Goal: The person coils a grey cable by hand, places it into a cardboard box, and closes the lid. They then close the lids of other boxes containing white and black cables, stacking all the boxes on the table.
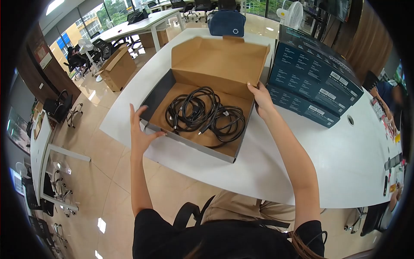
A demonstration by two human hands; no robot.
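An open cardboard box (202, 148), grey outside and brown inside, lies on the white table in front of me. Its lid (220, 58) is folded back at the far side. Several coiled black cables (202, 113) rest inside. At the box's front left corner is my left hand (140, 134), fingers spread, with the thumb along the front wall. My right hand (262, 100) grips the box's right side near the lid hinge, its thumb at the upper edge. The fingertips of that hand are partly hidden.
Dark teal printed boxes (310, 73) are stacked to the right on the white table (284, 172). A blue bag (226, 23) stands at the far end. People sit along the right edge near a phone (393, 161). A brown carton (116, 71) is on the floor at left.
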